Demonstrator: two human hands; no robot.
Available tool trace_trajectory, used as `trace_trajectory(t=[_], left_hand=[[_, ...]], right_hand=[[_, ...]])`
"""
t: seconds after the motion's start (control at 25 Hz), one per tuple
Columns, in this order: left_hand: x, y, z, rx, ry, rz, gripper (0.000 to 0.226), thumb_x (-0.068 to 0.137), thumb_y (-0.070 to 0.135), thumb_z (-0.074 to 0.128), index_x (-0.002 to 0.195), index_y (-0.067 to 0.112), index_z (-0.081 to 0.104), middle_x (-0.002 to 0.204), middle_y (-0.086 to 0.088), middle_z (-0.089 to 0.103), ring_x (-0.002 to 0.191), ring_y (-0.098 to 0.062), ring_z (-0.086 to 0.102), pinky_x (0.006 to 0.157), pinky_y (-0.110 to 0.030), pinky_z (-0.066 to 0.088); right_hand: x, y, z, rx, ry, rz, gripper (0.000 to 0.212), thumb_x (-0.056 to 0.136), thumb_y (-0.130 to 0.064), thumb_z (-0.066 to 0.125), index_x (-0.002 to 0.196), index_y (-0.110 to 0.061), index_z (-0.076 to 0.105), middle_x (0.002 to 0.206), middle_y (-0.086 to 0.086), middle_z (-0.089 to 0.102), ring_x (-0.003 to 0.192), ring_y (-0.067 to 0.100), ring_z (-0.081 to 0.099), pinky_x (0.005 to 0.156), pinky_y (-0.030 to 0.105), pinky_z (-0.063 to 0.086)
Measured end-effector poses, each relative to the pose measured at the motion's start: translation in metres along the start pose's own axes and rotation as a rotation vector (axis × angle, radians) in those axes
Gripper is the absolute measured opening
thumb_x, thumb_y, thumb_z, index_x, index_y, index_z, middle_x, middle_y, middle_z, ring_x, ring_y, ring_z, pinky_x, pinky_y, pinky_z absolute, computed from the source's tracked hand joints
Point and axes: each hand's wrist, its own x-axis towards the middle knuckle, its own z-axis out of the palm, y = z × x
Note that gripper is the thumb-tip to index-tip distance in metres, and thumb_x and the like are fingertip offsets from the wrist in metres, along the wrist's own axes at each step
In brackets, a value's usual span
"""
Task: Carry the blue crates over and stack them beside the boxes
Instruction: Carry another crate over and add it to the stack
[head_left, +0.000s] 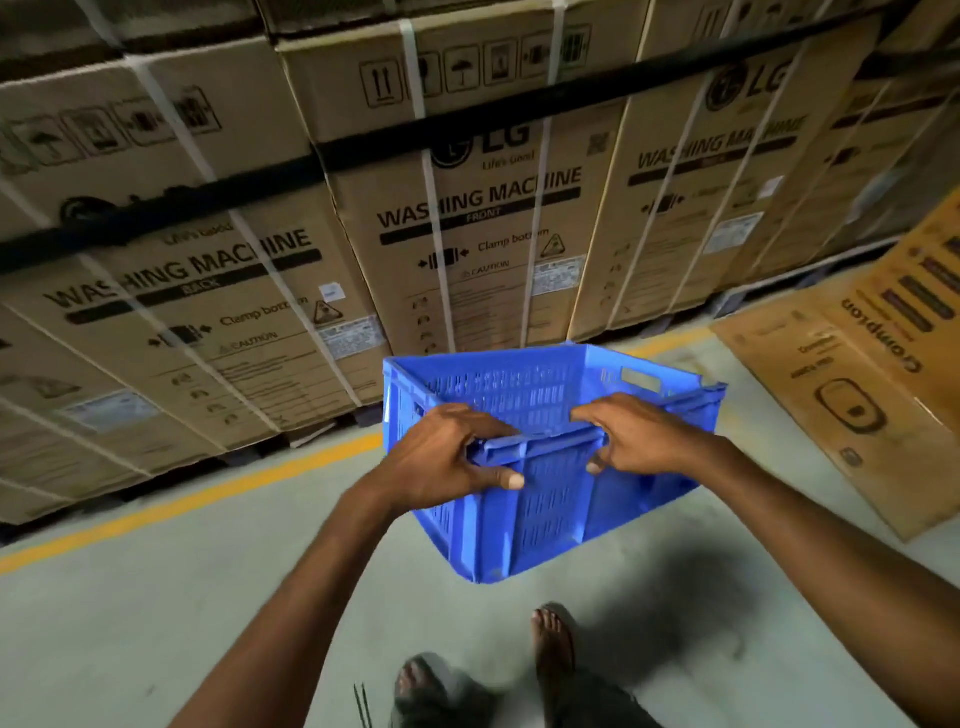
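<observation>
A blue slotted plastic crate (540, 499) hangs in the air in front of me, above the floor, and it is empty. My left hand (447, 457) grips the near rim at its left part, thumb on the outer wall. My right hand (634, 436) grips the same rim further right, fingers hooked over the edge. A row of tall brown washing-machine boxes (467, 218) stands just beyond the crate, strapped with white bands.
A yellow floor line (197, 499) runs along the foot of the boxes. An orange-brown carton (852, 395) lies tilted at the right. My sandalled feet (550, 649) are on the grey concrete floor below the crate.
</observation>
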Motion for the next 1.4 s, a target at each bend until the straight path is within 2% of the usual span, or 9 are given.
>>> trace_trajectory(t=[0.12, 0.2, 0.28, 0.4, 0.48, 0.64, 0.84, 1.04, 1.4], left_hand=[[0.029, -0.086, -0.029, 0.142, -0.174, 0.038, 0.073, 0.062, 0.076, 0.074, 0.121, 0.033, 0.066, 0.109, 0.02, 0.067, 0.102, 0.002, 0.056, 0.096, -0.017, 0.038], [0.055, -0.149, -0.041, 0.323, -0.237, 0.099, 0.046, 0.073, 0.057, 0.079, 0.105, 0.025, 0.068, 0.097, 0.008, 0.069, 0.097, -0.016, 0.064, 0.084, -0.032, 0.044], [0.077, -0.193, -0.048, 0.391, -0.278, 0.175, 0.022, 0.084, 0.037, 0.075, 0.092, 0.02, 0.064, 0.089, 0.0, 0.065, 0.093, -0.028, 0.065, 0.073, -0.036, 0.046], [0.112, -0.228, -0.049, 0.423, -0.275, 0.395, 0.017, 0.093, 0.033, 0.065, 0.094, 0.016, 0.062, 0.091, -0.004, 0.056, 0.093, -0.029, 0.063, 0.064, -0.038, 0.049], [0.144, -0.238, -0.049, 0.455, -0.242, 0.501, 0.01, 0.087, 0.021, 0.069, 0.092, 0.015, 0.062, 0.09, -0.007, 0.054, 0.09, -0.032, 0.062, 0.062, -0.041, 0.052], [0.194, -0.262, -0.029, 0.567, -0.271, 0.619, 0.015, 0.075, 0.004, 0.072, 0.084, 0.009, 0.062, 0.084, -0.012, 0.053, 0.08, -0.034, 0.061, 0.056, -0.043, 0.05], [0.215, -0.307, 0.01, 0.7, -0.312, 0.675, 0.019, 0.076, 0.003, 0.073, 0.092, 0.01, 0.064, 0.091, -0.011, 0.057, 0.09, -0.034, 0.06, 0.061, -0.044, 0.052], [0.206, -0.371, 0.048, 0.744, -0.207, 0.771, 0.018, 0.077, 0.002, 0.068, 0.092, 0.011, 0.064, 0.093, -0.012, 0.057, 0.09, -0.035, 0.055, 0.066, -0.045, 0.046], [0.169, -0.449, 0.133, 0.789, -0.326, 0.822, 0.048, 0.065, -0.007, 0.07, 0.105, 0.018, 0.066, 0.105, -0.008, 0.058, 0.098, -0.034, 0.055, 0.069, -0.04, 0.039]], right_hand=[[0.034, 0.004, 0.009, 0.047, 0.053, 0.025, 0.036, 0.067, -0.016, 0.082, 0.087, -0.026, 0.054, 0.085, -0.008, 0.055, 0.085, 0.015, 0.057, 0.073, 0.039, 0.048], [0.053, 0.004, 0.015, 0.108, 0.114, 0.055, 0.039, 0.064, -0.006, 0.078, 0.081, -0.03, 0.051, 0.083, -0.009, 0.056, 0.082, 0.014, 0.057, 0.074, 0.042, 0.05], [0.072, 0.003, 0.015, 0.1, 0.148, 0.073, 0.041, 0.064, -0.006, 0.071, 0.079, -0.036, 0.047, 0.085, -0.01, 0.056, 0.085, 0.017, 0.059, 0.074, 0.041, 0.052], [0.098, 0.011, 0.021, 0.087, 0.236, 0.066, 0.021, 0.072, -0.016, 0.062, 0.092, -0.021, 0.06, 0.095, 0.005, 0.063, 0.089, 0.027, 0.061, 0.077, 0.036, 0.051], [0.109, 0.018, 0.035, 0.087, 0.257, 0.156, 0.024, 0.071, -0.006, 0.068, 0.094, -0.012, 0.063, 0.092, 0.011, 0.063, 0.085, 0.029, 0.061, 0.073, 0.035, 0.05], [0.135, 0.02, 0.065, -0.125, 0.199, 0.382, 0.033, 0.06, 0.001, 0.07, 0.091, -0.01, 0.066, 0.084, 0.015, 0.063, 0.082, 0.037, 0.061, 0.066, 0.041, 0.051], [0.163, 0.025, 0.117, -0.315, 0.185, 0.455, 0.033, 0.055, 0.01, 0.064, 0.083, -0.007, 0.068, 0.079, 0.015, 0.064, 0.081, 0.039, 0.063, 0.068, 0.044, 0.053], [0.202, 0.012, 0.194, -0.446, 0.219, 0.471, 0.029, 0.047, 0.01, 0.071, 0.068, -0.009, 0.065, 0.063, 0.012, 0.06, 0.064, 0.034, 0.063, 0.06, 0.034, 0.05], [0.227, 0.011, 0.294, -0.677, 0.297, 0.494, 0.013, 0.075, 0.0, 0.053, 0.071, -0.008, 0.062, 0.075, 0.014, 0.058, 0.078, 0.035, 0.06, 0.073, 0.039, 0.049]])
